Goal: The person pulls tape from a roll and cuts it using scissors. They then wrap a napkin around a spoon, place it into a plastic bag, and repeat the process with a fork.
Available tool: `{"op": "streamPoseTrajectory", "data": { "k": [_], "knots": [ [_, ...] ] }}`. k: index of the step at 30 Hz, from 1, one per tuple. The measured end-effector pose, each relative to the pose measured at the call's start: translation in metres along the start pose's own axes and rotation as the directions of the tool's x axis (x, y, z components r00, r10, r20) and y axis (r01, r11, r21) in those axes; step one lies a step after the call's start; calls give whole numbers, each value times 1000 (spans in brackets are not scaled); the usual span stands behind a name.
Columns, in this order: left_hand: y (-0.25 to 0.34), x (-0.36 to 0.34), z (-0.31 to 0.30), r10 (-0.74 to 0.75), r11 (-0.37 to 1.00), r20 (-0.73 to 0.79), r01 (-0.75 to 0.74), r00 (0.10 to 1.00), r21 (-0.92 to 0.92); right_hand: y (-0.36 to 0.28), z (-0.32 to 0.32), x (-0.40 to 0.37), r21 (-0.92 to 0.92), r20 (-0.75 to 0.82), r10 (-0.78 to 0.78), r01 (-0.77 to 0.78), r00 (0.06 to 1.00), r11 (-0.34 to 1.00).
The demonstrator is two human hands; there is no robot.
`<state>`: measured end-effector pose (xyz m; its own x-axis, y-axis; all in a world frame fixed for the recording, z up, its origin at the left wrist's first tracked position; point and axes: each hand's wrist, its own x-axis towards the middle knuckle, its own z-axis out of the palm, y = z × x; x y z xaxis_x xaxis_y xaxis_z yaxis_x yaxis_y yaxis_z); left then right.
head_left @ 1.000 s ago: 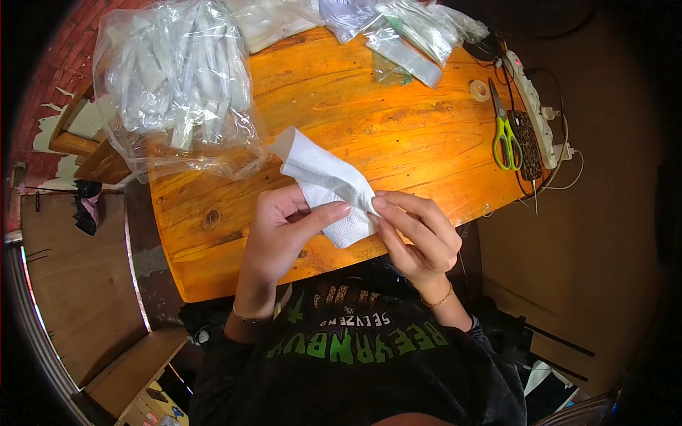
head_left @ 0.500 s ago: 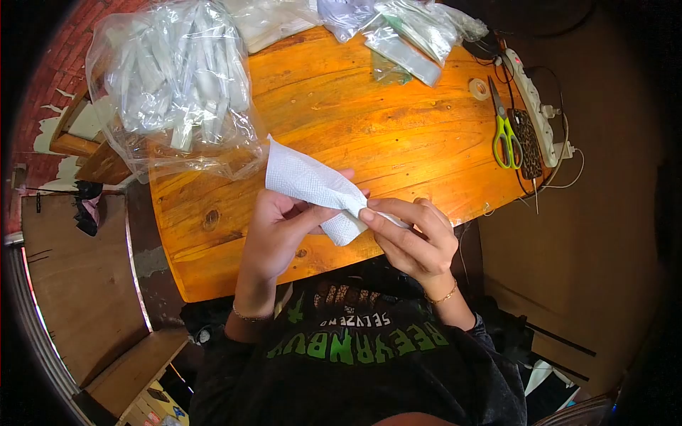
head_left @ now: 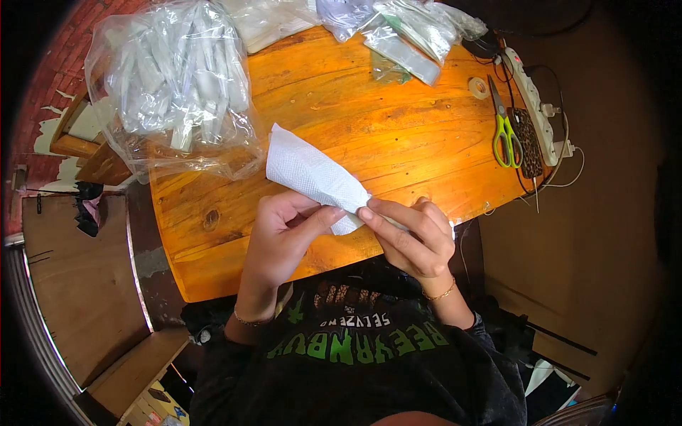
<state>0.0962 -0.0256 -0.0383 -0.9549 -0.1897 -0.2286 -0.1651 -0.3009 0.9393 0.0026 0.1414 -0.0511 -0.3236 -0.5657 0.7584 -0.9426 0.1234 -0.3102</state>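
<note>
A white textured paper sheet [head_left: 309, 170], rolled into a cone-like shape, is held over the near edge of the wooden table [head_left: 320, 113]. My left hand [head_left: 284, 234] grips its lower side, thumb on the front and the other fingers partly hidden behind it. At the narrow right end of the paper, my right hand [head_left: 415, 238] pinches it between thumb and index finger. Beyond my left hand lies a large clear plastic bag [head_left: 181, 85] with many white wrapped pieces inside.
Green-handled scissors [head_left: 506, 138] and a tape roll [head_left: 479, 88] lie at the right, beside a patterned case [head_left: 524, 138] and a white power strip [head_left: 533, 106] with cables. More clear plastic packets [head_left: 405, 53] are along the far edge.
The paper is wrapped more tightly, and its lower flap shows less. The fingers of my left hand have shifted behind the paper, while my right hand has barely moved.
</note>
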Motion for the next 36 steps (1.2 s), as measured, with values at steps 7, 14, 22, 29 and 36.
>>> {"op": "streamPoseTrajectory", "data": {
  "k": [7,14,22,29,36],
  "knots": [
    [3,1,4,-8,993,-79,-1,997,-119,-1,-4,7,156,55,93,-101,994,983],
    [-2,4,7,62,991,-104,-73,993,-115,0,3,9,346,-16,344,-318,939,883],
    [8,6,9,54,994,-51,-59,997,-94,-5,-7,13,634,348,735,-723,582,273],
    [15,7,10,-25,996,-25,23,999,-86,-3,-7,13,594,290,719,-708,632,383],
    [14,11,14,-67,980,-54,56,996,-190,-10,-2,12,600,156,716,-641,681,479]
  ]
}}
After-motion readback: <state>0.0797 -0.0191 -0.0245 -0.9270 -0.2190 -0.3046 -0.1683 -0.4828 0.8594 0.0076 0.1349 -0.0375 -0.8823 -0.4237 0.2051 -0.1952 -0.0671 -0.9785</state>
